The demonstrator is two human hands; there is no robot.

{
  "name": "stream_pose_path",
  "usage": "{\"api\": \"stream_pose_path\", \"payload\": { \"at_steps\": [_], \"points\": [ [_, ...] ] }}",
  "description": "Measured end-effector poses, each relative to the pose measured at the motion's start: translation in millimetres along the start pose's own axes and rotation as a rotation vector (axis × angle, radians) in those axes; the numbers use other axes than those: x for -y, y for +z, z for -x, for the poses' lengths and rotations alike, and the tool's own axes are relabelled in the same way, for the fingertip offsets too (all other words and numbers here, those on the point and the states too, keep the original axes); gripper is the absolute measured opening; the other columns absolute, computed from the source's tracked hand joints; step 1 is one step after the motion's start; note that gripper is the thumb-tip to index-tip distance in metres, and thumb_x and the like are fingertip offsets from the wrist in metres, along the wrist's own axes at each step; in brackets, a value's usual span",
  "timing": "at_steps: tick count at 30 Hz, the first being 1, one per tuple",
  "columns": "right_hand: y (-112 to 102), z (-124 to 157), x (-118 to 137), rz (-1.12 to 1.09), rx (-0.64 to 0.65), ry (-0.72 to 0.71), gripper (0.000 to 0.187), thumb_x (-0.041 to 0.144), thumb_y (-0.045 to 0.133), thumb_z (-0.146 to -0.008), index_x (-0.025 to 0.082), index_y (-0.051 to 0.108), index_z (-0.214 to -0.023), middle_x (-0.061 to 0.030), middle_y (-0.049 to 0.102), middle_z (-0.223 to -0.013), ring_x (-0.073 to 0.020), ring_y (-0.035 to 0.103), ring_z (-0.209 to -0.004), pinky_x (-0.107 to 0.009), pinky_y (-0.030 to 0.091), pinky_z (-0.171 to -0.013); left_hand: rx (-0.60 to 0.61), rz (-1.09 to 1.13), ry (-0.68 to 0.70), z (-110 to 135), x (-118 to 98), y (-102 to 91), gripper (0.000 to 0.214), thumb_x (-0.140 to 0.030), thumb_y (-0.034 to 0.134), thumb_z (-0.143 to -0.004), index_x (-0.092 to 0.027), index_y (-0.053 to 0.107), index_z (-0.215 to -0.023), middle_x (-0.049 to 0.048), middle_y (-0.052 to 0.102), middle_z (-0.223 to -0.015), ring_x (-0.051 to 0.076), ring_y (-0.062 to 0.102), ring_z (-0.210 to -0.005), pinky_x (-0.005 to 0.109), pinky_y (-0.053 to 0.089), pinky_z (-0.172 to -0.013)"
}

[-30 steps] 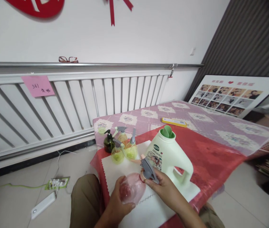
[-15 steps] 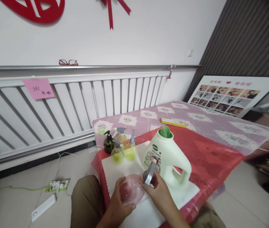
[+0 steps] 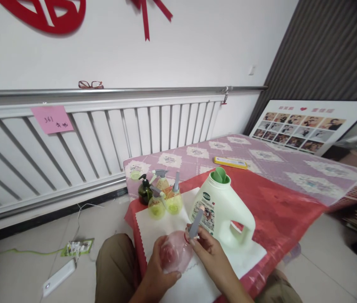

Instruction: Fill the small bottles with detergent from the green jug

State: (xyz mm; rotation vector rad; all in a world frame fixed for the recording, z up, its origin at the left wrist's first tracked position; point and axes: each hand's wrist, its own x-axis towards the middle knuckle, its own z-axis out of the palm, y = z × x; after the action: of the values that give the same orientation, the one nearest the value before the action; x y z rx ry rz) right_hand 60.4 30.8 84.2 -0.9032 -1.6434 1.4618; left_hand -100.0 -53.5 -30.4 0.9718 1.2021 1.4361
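My left hand (image 3: pixel 158 271) is wrapped round the body of a clear pinkish spray bottle (image 3: pixel 176 251), which lies tilted with its neck to the right. The fingers of my right hand (image 3: pixel 208 248) are closed on the grey spray head (image 3: pixel 195 223) at the bottle's neck. Just behind my right hand stands a large pale green detergent jug (image 3: pixel 221 206) with a green funnel-like piece (image 3: pixel 219 175) in its mouth. Two yellowish spray bottles (image 3: pixel 156 208) stand on the white cloth (image 3: pixel 153 229) to the left.
A dark pump bottle (image 3: pixel 145 191) and another spray bottle (image 3: pixel 162 182) stand at the table's left edge. A yellow case (image 3: pixel 230 163) lies beyond the red cover (image 3: pixel 270 206). Behind the table runs a white radiator (image 3: pixel 153 126). A power strip (image 3: pixel 78 247) lies on the floor.
The grey spray head has turned in my right fingers, and its wide side now faces differently. My left hand keeps its hold on the bottle. The view has shifted slightly.
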Motion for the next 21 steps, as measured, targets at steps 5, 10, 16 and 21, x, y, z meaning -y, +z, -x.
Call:
{"api": "stream_pose_path", "payload": {
  "at_steps": [5, 10, 16, 21],
  "points": [
    [3, -4, 2, -0.100, -0.047, 0.059, 0.031, 0.046, 0.071, -0.074, 0.025, 0.070, -0.096, -0.0047, 0.067, -0.100, -0.0237, 0.061, -0.097, -0.034, 0.047, -0.087, 0.036, 0.049, 0.028, 2, -11, 4.1, 0.086, -0.022, 0.077, -0.059, -0.022, 0.034, -0.133, 0.0128, 0.044, -0.140, 0.032, 0.042, -0.128, 0.046, 0.031, -0.109],
    [3, -6, 3, -0.150, -0.038, 0.072, 0.031, 0.046, 0.072, -0.073, 0.026, 0.068, -0.097, -0.0018, 0.068, -0.093, -0.0206, 0.061, -0.092, -0.031, 0.047, -0.085, 0.092, 0.052, 0.058, 2, -21, 7.1, 0.081, -0.014, 0.069, -0.061, -0.021, 0.032, -0.133, 0.0126, 0.044, -0.141, 0.031, 0.042, -0.129, 0.047, 0.031, -0.109],
    [1, -9, 7, -0.107, -0.015, 0.066, 0.026, 0.042, 0.070, -0.075, 0.024, 0.066, -0.093, -0.0001, 0.066, -0.086, -0.0183, 0.060, -0.086, -0.029, 0.047, -0.081, 0.107, -0.041, 0.062, 1, -15, 2.2, 0.084, -0.011, 0.067, -0.056, -0.021, 0.035, -0.133, 0.0097, 0.050, -0.136, 0.032, 0.042, -0.128, 0.045, 0.034, -0.108],
    [-1, -13, 14, -0.068, -0.014, 0.058, 0.027, 0.043, 0.069, -0.075, 0.023, 0.064, -0.093, -0.0015, 0.067, -0.087, -0.0203, 0.060, -0.088, -0.031, 0.047, -0.082, 0.080, -0.070, 0.032, 0, -11, 0.1, 0.086, -0.009, 0.068, -0.056, -0.022, 0.035, -0.134, 0.0088, 0.051, -0.134, 0.032, 0.044, -0.127, 0.044, 0.035, -0.107]
  ]
}}
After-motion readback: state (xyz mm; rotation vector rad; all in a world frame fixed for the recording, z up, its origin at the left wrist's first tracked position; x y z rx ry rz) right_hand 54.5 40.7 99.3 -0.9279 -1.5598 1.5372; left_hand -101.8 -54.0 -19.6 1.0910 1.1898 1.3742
